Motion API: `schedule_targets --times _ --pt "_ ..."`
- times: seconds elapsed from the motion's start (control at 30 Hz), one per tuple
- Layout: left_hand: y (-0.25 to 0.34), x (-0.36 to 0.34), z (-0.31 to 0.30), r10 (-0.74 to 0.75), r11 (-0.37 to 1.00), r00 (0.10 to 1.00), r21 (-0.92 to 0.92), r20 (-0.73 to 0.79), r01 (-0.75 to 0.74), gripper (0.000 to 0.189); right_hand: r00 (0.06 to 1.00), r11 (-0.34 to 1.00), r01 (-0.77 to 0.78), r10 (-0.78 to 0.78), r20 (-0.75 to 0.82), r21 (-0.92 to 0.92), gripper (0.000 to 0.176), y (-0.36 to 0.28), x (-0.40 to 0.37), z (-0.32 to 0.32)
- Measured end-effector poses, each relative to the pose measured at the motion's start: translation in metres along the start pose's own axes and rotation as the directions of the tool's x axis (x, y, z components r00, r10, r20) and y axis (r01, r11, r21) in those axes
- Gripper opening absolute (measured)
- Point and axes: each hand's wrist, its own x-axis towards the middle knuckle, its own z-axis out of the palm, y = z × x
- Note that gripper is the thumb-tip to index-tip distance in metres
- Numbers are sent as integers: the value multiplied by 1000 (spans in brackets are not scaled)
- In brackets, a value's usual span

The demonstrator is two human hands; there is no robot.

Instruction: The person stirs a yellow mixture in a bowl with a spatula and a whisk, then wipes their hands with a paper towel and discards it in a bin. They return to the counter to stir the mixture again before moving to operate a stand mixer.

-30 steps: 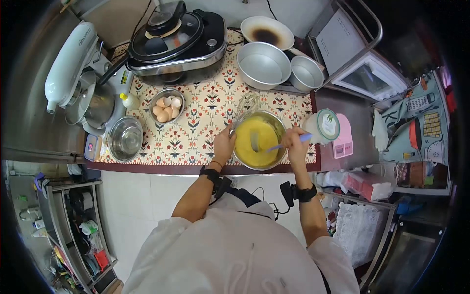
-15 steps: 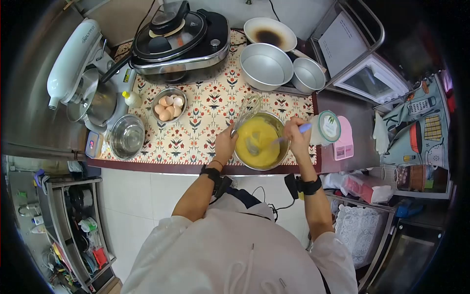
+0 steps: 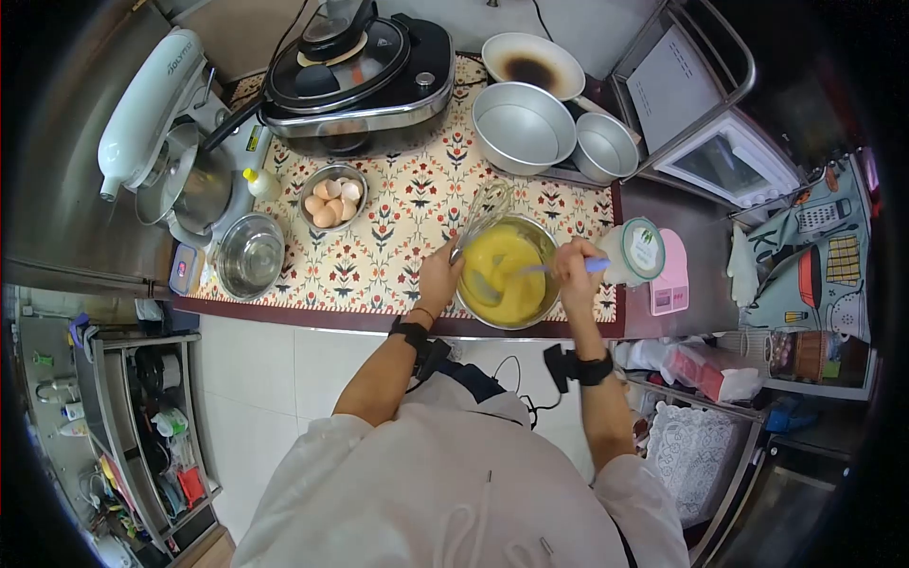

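A metal mixing bowl [image 3: 544, 233] near the counter's front edge holds a smooth yellow batter [image 3: 500, 260]. My left hand [image 3: 440, 279] grips the bowl's left rim, its fingertips partly hidden. Closed around the purple handle of a spatula [image 3: 532, 270], my right hand [image 3: 576, 270] is over the right rim; the spatula's blade dips into the batter. A wire whisk [image 3: 488, 206] leans at the bowl's upper left rim, close to my left fingers. Right of my right hand stands a jar with a green-edged lid [image 3: 644, 248].
A pink kitchen scale [image 3: 670, 275] is beside the jar. Behind the bowl are two round cake tins [image 3: 524, 123] and a frying pan [image 3: 535, 64]. Leftward are a bowl of eggshells [image 3: 334, 199], an empty steel bowl [image 3: 250, 256], a stand mixer [image 3: 156, 114] and an electric cooker [image 3: 360, 123].
The spatula's blade has shifted within the batter, and my right hand has tilted its handle. My left hand stays at the rim. The whole view has moved slightly.
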Motion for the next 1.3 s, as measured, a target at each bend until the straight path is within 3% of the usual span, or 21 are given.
schedule_targets --times 0.03,0.1,0.17,0.27,0.3,0.4,0.6,0.7,0.8,0.83,0.93,1.03,1.13,1.23,1.3 --pt "-1 1 1 18 1000 1000 -6 -15 -18 38 993 995 102 -100 -68 21 25 9 -2 7" --pt "-3 1 4 31 999 999 -11 -27 -31 37 954 951 243 -270 -129 -189 19 44 -21 26" --pt "-4 3 6 22 1000 999 -14 -30 -22 37 968 854 247 -195 159 -458 14 79 -59 5" --pt "0 2 2 -7 1000 1000 14 -7 7 37 930 834 322 -189 316 -448 16 55 -79 0" --pt "0 -1 2 -13 1000 1000 -4 4 13 37 949 845 262 -139 282 -467 19 54 -74 -6" --pt "-1 3 2 -18 998 1000 -61 12 19 38 984 958 -105 140 115 -269 21 20 -26 0" --pt "-9 3 7 19 1000 1000 -7 -5 -19 39 982 987 153 -158 -105 -57 27 49 -41 39" --pt "2 3 1 -81 996 996 27 47 80 38 946 824 308 -209 250 -475 27 50 -81 18" --pt "1 3 2 -73 996 997 -49 35 75 38 933 853 243 -74 353 -463 26 27 -67 -3" --pt "2 3 1 -97 995 993 -27 63 99 38 963 932 95 4 271 -350 23 25 -54 -4" --pt "-3 5 4 -84 996 995 16 62 83 39 982 986 -74 98 163 -150 23 1 -26 7" --pt "-2 4 4 -93 996 994 9 60 93 39 993 994 100 -103 -62 -46 23 30 -29 32" --pt "1 4 1 -54 998 998 18 41 53 39 974 841 226 -187 129 -491 23 56 -61 23" --pt "13 2 -5 -132 988 989 -66 67 136 39 947 898 251 -149 286 -363 23 43 -68 -9" --pt "9 2 -3 -100 993 993 -60 64 104 39 961 964 -175 211 176 -202 25 16 -39 -21"
